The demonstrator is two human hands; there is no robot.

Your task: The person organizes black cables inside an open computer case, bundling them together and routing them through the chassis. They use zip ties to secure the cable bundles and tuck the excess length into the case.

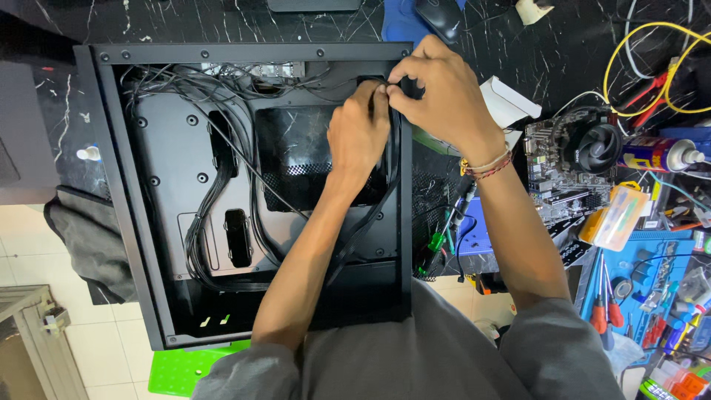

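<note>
Step in hand: I judged I was routing a black cable bundle [385, 185] inside the open black computer case [111, 192], at its far right corner.
Left hand [359, 137]: its fingers were curled shut, pinching the cable beside the right fingertips.
Right hand [444, 96]: its fingers were closed on the same cable, thumb touching the left hand's fingertips.
Cable: it ran from my fingers back toward me along the case's right wall.
Next move: I judged it called for a steady pinch and slack fed without snagging the other wires.
Surface: dark marbled table [533, 52]; a motherboard with fan [585, 152], spray can [659, 154] and screwdrivers [603, 304] lay right of my fingers.
Room: pale tiled floor [44, 237] showed to the left.
</note>
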